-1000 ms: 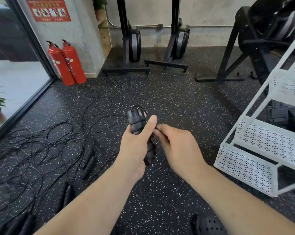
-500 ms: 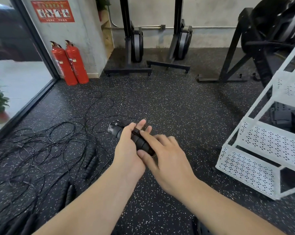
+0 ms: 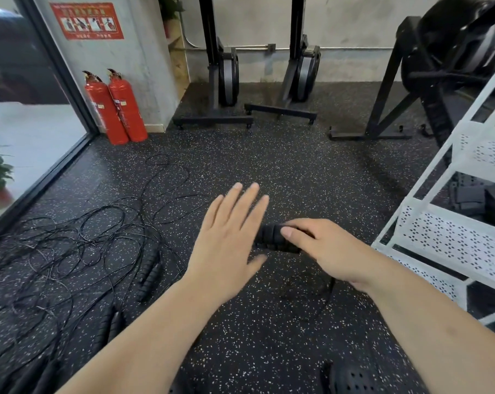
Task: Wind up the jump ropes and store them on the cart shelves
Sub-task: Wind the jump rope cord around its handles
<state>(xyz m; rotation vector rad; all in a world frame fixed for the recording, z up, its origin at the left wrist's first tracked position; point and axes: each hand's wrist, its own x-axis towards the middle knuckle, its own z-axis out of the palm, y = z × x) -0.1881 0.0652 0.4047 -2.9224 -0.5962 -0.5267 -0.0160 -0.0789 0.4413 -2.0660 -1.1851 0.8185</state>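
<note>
My right hand [image 3: 330, 250] grips the black ribbed handles of a wound jump rope [image 3: 270, 238], held level just left of the white cart [image 3: 451, 240]. A loop of its thin cord hangs below my right wrist. My left hand [image 3: 230, 237] hovers flat beside the handles with fingers straight and spread, holding nothing. A tangle of loose black jump ropes [image 3: 70, 251] lies on the floor to the left, with several handles [image 3: 149, 275] among the cords.
The cart's perforated white shelves rise at the right, with dark mats behind them. Two red fire extinguishers [image 3: 115, 108] stand by the glass wall. Black gym machines [image 3: 223, 81] line the back wall. A black clog [image 3: 351, 378] shows at the bottom.
My left hand let go of the handles and opened flat. My right hand took the wound rope and carried it to the right, toward the cart.
</note>
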